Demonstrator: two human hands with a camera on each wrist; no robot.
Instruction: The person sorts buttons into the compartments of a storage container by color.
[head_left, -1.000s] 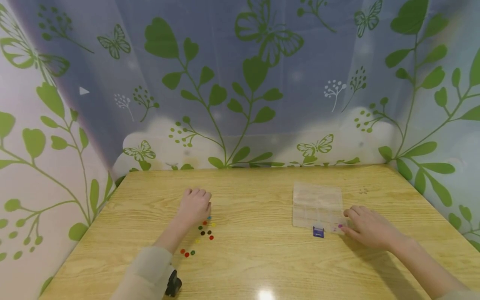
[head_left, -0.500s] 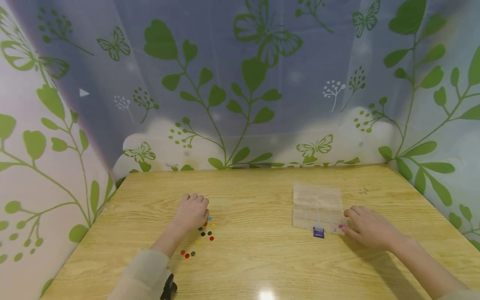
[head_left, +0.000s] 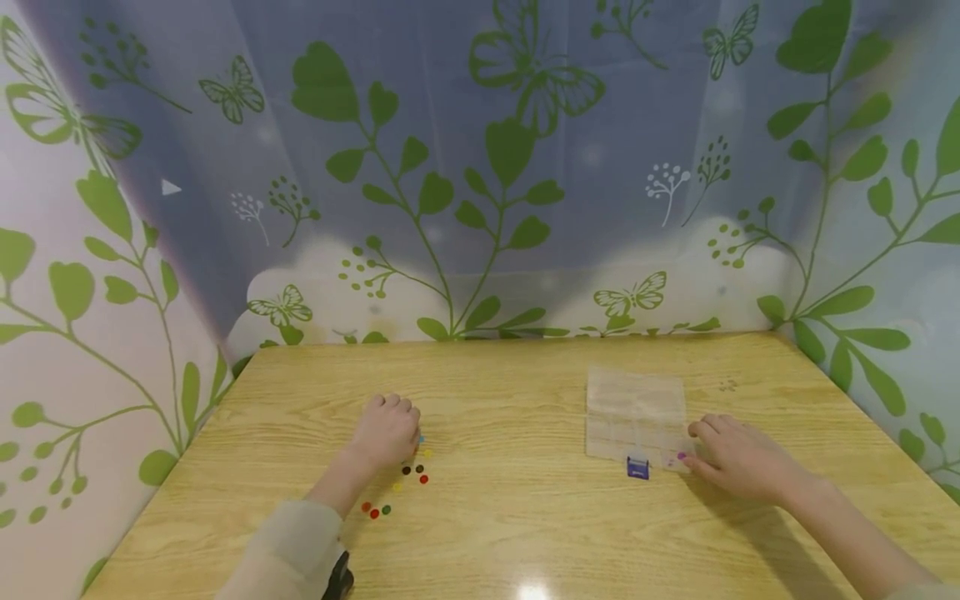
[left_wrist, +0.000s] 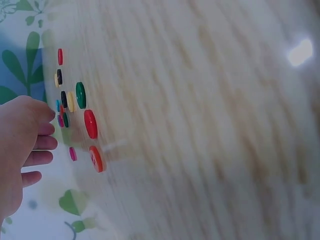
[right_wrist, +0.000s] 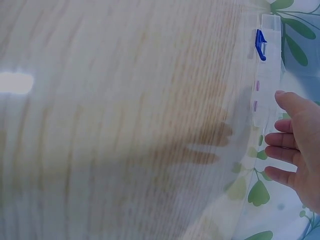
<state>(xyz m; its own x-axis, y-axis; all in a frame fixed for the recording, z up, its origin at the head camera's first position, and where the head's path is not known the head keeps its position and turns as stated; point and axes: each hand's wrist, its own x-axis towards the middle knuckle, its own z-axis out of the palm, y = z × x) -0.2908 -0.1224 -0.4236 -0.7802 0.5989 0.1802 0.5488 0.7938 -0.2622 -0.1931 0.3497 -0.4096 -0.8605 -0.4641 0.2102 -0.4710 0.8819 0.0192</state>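
Note:
Several colourful round buttons (head_left: 407, 470) lie scattered on the table at left. My left hand (head_left: 387, 431) is over the far end of this group, fingers loosely bent and pointing down. In the left wrist view, its thumb and fingertips are close to the small buttons, with nothing visible between them. A clear plastic box (head_left: 633, 404) with a blue-purple latch (head_left: 637, 468) lies at right. Small purple buttons (right_wrist: 257, 86) show in its near right corner. My right hand (head_left: 742, 457) rests beside that corner, fingers relaxed, thumb near the box's edge; contact cannot be told.
The wooden table (head_left: 510, 467) has curtains (head_left: 420, 275) with leaves and butterflies behind and at its sides. A few small pale pieces (head_left: 728, 385) lie beyond the box at right. Light glares off the table's front.
My left hand has drawn slightly nearer, toward the buttons, and covers some of them. My right hand and the box have stayed in place.

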